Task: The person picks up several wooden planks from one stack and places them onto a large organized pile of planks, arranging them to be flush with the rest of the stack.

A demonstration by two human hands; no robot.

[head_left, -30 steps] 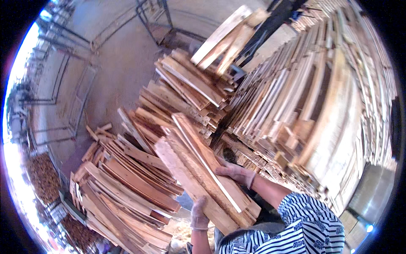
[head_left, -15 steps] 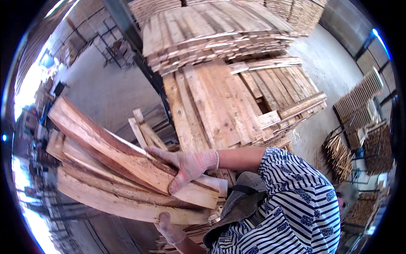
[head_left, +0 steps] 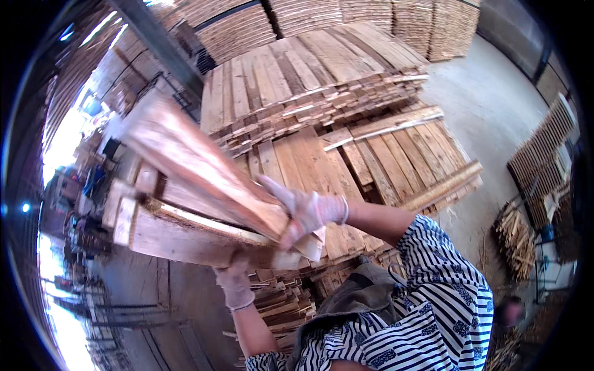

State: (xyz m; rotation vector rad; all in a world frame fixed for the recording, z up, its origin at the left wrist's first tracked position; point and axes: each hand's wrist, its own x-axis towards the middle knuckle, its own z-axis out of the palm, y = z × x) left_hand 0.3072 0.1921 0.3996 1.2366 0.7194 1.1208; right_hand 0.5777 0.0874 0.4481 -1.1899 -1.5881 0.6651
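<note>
A rough bundle of several sawn wooden boards, some with bark edges, slants across the left of the view between my gloved hands. My right hand (head_left: 304,215) grips the near end of the upper board (head_left: 201,164), thumb and fingers on either side of it. This board's far end is raised and smeared by motion. Under the bundle, my left hand (head_left: 235,285) holds the lower board (head_left: 185,238) from below; its fingertips are partly hidden. Just beyond my right hand lies a layer of flat boards (head_left: 309,162) on a low stack.
A tall stack of boards (head_left: 315,62) stands behind, with more stacks (head_left: 365,15) at the back. A metal post (head_left: 154,46) rises at upper left. Thin sticks (head_left: 515,238) stand bundled at right. Loose wood pieces (head_left: 281,309) lie below my hands.
The view has shifted, and the bundle now appears farther right and higher. The upper board's far end has lifted away from the lower boards. Both hands keep their hold.
</note>
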